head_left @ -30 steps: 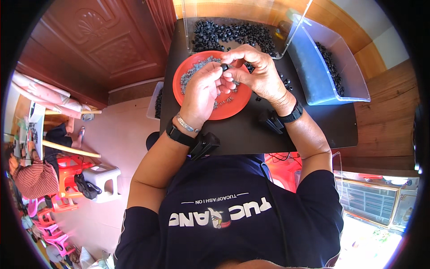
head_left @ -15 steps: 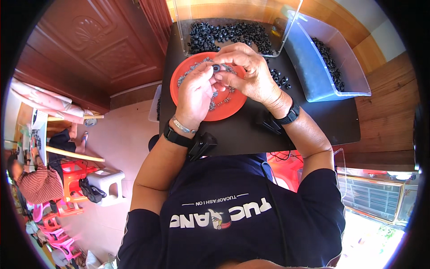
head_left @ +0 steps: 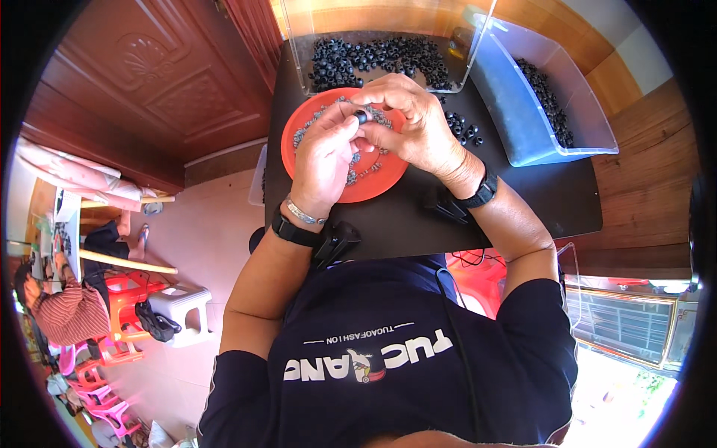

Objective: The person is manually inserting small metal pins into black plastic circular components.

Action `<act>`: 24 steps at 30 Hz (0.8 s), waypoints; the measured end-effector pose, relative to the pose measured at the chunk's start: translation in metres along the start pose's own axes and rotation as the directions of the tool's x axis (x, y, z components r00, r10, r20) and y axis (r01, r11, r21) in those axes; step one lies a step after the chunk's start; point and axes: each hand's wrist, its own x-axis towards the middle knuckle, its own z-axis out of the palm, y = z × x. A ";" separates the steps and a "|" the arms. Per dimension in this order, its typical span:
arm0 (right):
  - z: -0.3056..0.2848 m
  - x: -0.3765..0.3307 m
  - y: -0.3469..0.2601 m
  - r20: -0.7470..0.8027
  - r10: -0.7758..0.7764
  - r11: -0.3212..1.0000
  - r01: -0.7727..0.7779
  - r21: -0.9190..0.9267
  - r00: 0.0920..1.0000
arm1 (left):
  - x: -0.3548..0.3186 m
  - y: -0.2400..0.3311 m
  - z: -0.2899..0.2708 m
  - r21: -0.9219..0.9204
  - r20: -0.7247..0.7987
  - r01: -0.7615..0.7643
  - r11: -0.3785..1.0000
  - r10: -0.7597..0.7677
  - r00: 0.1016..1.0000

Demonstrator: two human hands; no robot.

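My left hand point(head_left: 320, 160) pinches a small round black plastic part point(head_left: 361, 117) between thumb and fingers, above a red-orange plate point(head_left: 291, 145). Close against it is my right hand point(head_left: 422, 138), its thumb and bent fingers drawn together at the part's right side. What lies between those right fingertips is hidden. Many small grey metal-looking pieces point(head_left: 352, 178) lie spread over the plate, partly covered by both hands. Several loose black parts point(head_left: 464, 128) rest on the dark table point(head_left: 403, 220) beside my right wrist.
Beyond the plate stands a clear bin point(head_left: 299, 71) with a heap of black parts point(head_left: 373, 60). A bluish translucent bin point(head_left: 508, 112) at the right holds more. Two black stands point(head_left: 340, 243) sit at the near table edge. At far left, another person point(head_left: 71, 310) sits near stools point(head_left: 183, 310).
The black part has turned in my fingers: its ring-like open face showed before, and now its smooth rounded side shows. Both hands stay in nearly the same place.
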 end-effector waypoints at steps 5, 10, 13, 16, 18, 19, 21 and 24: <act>-0.001 -0.001 0.001 0.035 0.012 0.999 -0.013 0.030 0.999 | 0.000 0.001 0.000 -0.023 0.029 0.015 1.000 -0.014 0.999; 0.000 -0.001 0.001 0.026 0.005 0.996 -0.007 0.088 1.000 | 0.000 0.001 0.000 -0.024 0.037 0.024 0.999 -0.023 0.999; -0.008 0.006 -0.001 0.086 0.070 0.976 -0.086 0.199 0.994 | -0.001 0.002 -0.004 -0.063 0.007 -0.015 0.998 0.016 1.000; -0.017 0.003 0.020 0.160 0.243 0.956 -0.264 0.125 0.957 | 0.004 0.005 -0.018 -0.105 -0.074 -0.072 0.992 0.064 0.995; -0.016 0.000 0.021 0.182 0.282 0.958 -0.286 -0.002 0.942 | 0.007 0.007 -0.026 -0.146 -0.097 -0.094 0.985 0.080 0.992; -0.013 -0.002 0.023 0.239 0.181 0.983 -0.169 -0.069 0.954 | 0.008 0.007 -0.028 -0.147 -0.100 -0.093 0.985 0.079 0.992; -0.009 -0.005 0.015 0.366 0.156 0.982 -0.105 -0.154 0.917 | 0.007 0.008 -0.028 -0.156 -0.099 -0.096 0.983 0.081 0.992; 0.005 -0.011 0.017 0.482 0.094 0.983 -0.005 -0.184 0.871 | 0.005 0.010 -0.027 -0.143 -0.117 -0.085 0.986 0.068 0.991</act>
